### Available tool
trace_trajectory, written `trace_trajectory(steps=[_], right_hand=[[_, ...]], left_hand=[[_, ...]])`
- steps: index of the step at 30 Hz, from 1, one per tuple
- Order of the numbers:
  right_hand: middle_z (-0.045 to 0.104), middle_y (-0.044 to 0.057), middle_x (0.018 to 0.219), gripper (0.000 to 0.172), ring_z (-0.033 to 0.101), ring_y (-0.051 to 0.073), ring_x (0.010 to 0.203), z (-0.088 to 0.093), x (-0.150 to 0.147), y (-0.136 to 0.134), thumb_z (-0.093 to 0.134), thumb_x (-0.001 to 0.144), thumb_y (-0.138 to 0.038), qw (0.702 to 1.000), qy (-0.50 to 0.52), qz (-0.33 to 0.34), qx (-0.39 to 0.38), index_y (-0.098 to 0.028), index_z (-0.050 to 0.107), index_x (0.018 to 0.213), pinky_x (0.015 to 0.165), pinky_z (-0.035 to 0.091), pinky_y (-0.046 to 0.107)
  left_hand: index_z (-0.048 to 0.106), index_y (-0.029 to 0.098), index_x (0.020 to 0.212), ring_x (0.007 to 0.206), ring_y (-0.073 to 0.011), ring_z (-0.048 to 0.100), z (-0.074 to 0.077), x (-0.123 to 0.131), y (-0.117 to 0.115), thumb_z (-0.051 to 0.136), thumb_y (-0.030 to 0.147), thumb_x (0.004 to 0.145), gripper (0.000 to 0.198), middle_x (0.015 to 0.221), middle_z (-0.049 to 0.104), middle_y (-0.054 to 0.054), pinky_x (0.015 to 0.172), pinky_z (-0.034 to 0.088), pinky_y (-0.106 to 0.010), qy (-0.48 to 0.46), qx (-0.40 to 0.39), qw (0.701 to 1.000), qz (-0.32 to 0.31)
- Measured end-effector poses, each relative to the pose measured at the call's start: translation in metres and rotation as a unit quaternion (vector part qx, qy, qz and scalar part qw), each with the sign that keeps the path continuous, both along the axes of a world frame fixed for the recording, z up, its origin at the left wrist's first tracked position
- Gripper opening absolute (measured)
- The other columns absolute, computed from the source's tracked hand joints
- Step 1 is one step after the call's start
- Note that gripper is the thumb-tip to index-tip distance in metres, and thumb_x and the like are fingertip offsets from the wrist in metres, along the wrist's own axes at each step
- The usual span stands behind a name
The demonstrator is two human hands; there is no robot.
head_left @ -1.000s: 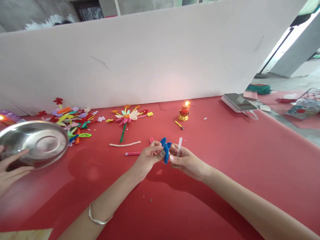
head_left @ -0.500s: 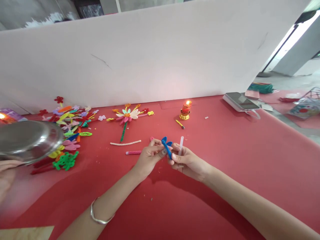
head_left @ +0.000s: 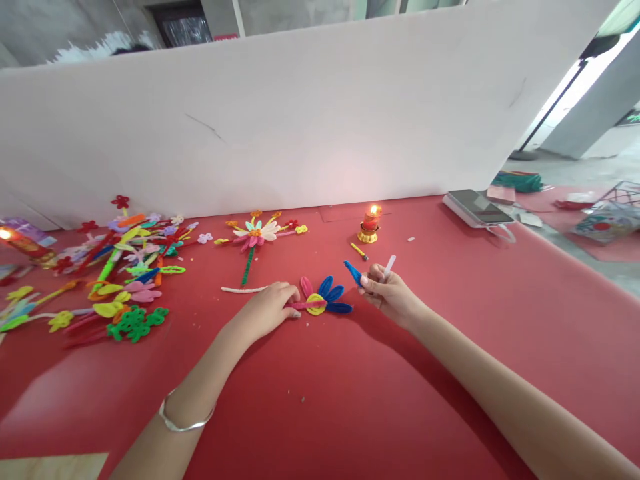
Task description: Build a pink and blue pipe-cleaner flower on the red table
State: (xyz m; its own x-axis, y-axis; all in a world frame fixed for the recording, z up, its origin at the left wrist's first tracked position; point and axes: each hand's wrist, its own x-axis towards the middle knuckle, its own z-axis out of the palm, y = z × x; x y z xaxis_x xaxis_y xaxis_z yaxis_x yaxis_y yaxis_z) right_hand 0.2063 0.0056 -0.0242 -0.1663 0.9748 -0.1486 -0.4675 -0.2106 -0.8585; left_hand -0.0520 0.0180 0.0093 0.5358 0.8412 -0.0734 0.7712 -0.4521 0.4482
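My left hand point(head_left: 270, 308) rests on the red table point(head_left: 450, 347) with its fingers closed on the pink pipe-cleaner stem point(head_left: 306, 305) of a part-made flower. That flower point(head_left: 325, 297) has blue, pink and yellow petals and lies flat on the table. My right hand point(head_left: 389, 291) is raised a little to the right of it, pinching a single blue petal point(head_left: 353, 272) and a white glue stick point(head_left: 389, 265) together. A lit red candle on a gold base point(head_left: 369, 224) stands just behind my right hand.
A finished flower with a green stem point(head_left: 253, 239) and a white pipe cleaner point(head_left: 243, 289) lie behind my left hand. A heap of coloured pipe-cleaner pieces point(head_left: 125, 267) covers the left side. A white board point(head_left: 300, 120) walls the back. A phone point(head_left: 477, 206) lies far right.
The hands have parted: the left lowered the flower onto the table, the right lifted away with one blue petal and the glue stick. The steel bowl and the other person's hand at left are gone.
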Motion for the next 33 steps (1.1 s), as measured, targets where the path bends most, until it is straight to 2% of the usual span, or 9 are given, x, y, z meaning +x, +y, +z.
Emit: trace_trajectory(steps=[2, 5, 9, 13, 16, 18, 22, 26, 33], right_hand=[[0.046, -0.006, 0.061, 0.056, 0.046, 0.007, 0.055, -0.003, 0.001, 0.003, 0.08, 0.055, -0.031, 1.0, -0.016, -0.016, 0.013, -0.02, 0.026, 0.062, 0.043, 0.023, 0.02], [0.044, -0.006, 0.06, 0.059, 0.039, 0.006, 0.05, -0.004, 0.004, 0.005, 0.08, 0.054, -0.035, 0.998, -0.04, -0.035, 0.028, -0.02, 0.023, 0.061, 0.042, 0.019, 0.022], [0.043, -0.006, 0.059, 0.059, 0.042, 0.007, 0.052, -0.001, 0.007, 0.006, 0.079, 0.055, -0.037, 0.996, -0.055, -0.054, 0.051, -0.02, 0.022, 0.061, 0.043, 0.02, 0.022], [0.041, -0.006, 0.056, 0.058, 0.041, 0.007, 0.05, 0.006, 0.007, 0.002, 0.078, 0.058, -0.036, 0.994, -0.044, -0.059, 0.083, -0.02, 0.022, 0.06, 0.044, 0.017, 0.023], [0.042, -0.007, 0.056, 0.054, 0.04, 0.006, 0.05, 0.01, 0.005, -0.003, 0.076, 0.062, -0.032, 0.992, -0.053, -0.048, 0.102, -0.02, 0.023, 0.061, 0.046, 0.021, 0.023], [0.043, -0.007, 0.057, 0.052, 0.041, 0.007, 0.051, 0.011, 0.002, -0.007, 0.075, 0.063, -0.031, 0.991, -0.072, -0.036, 0.111, -0.02, 0.024, 0.061, 0.049, 0.025, 0.023], [0.048, -0.006, 0.058, 0.052, 0.043, 0.007, 0.052, 0.011, -0.006, -0.012, 0.076, 0.062, -0.034, 0.987, -0.122, -0.032, 0.1, -0.02, 0.025, 0.061, 0.054, 0.031, 0.025], [0.052, -0.004, 0.059, 0.055, 0.044, 0.008, 0.053, 0.01, -0.015, -0.014, 0.078, 0.057, -0.036, 0.988, -0.129, -0.032, 0.084, -0.021, 0.025, 0.06, 0.056, 0.033, 0.026], [0.048, -0.005, 0.054, 0.059, 0.043, 0.009, 0.053, 0.01, -0.022, -0.017, 0.079, 0.054, -0.036, 0.984, -0.135, -0.081, 0.087, -0.021, 0.022, 0.056, 0.056, 0.035, 0.027]], left_hand=[[0.06, 0.019, 0.074, 0.072, -0.0167, 0.053, -0.003, -0.001, 0.003, 0.062, 0.026, 0.074, 0.007, 0.077, 0.058, -0.002, 0.064, 0.037, -0.025, -0.039, -0.02, 0.999, 0.0], [0.061, 0.019, 0.071, 0.071, -0.0164, 0.052, -0.002, 0.002, 0.004, 0.058, 0.025, 0.077, 0.009, 0.075, 0.058, -0.002, 0.065, 0.036, -0.026, -0.083, -0.005, 0.997, 0.002], [0.058, 0.019, 0.075, 0.067, -0.0143, 0.052, 0.006, 0.006, -0.001, 0.051, 0.028, 0.082, 0.013, 0.075, 0.057, -0.002, 0.064, 0.037, -0.025, -0.152, -0.011, 0.987, 0.043], [0.051, 0.019, 0.087, 0.054, -0.0111, 0.047, 0.01, 0.008, -0.004, 0.045, 0.036, 0.085, 0.018, 0.058, 0.048, 0.004, 0.053, 0.035, -0.021, -0.236, -0.125, 0.958, 0.099], [0.048, 0.02, 0.096, 0.044, -0.0059, 0.037, 0.01, 0.013, -0.005, 0.044, 0.035, 0.085, 0.019, 0.063, 0.041, 0.006, 0.044, 0.028, -0.018, -0.322, -0.222, 0.913, 0.112], [0.047, 0.021, 0.1, 0.042, -0.0035, 0.033, 0.009, 0.017, -0.007, 0.044, 0.032, 0.084, 0.019, 0.069, 0.04, 0.005, 0.04, 0.023, -0.017, -0.349, -0.258, 0.893, 0.121], [0.045, 0.023, 0.103, 0.043, -0.0028, 0.036, 0.002, 0.027, -0.012, 0.044, 0.028, 0.084, 0.02, 0.074, 0.041, 0.005, 0.038, 0.023, -0.015, -0.348, -0.265, 0.887, 0.149], [0.045, 0.022, 0.102, 0.044, -0.003, 0.036, -0.003, 0.035, -0.016, 0.041, 0.028, 0.085, 0.018, 0.073, 0.041, 0.005, 0.038, 0.023, -0.014, -0.372, -0.265, 0.876, 0.155], [0.047, 0.019, 0.099, 0.041, -0.0018, 0.031, -0.002, 0.042, -0.019, 0.046, 0.028, 0.082, 0.019, 0.071, 0.042, 0.005, 0.037, 0.021, -0.015, -0.413, -0.264, 0.858, 0.155]])
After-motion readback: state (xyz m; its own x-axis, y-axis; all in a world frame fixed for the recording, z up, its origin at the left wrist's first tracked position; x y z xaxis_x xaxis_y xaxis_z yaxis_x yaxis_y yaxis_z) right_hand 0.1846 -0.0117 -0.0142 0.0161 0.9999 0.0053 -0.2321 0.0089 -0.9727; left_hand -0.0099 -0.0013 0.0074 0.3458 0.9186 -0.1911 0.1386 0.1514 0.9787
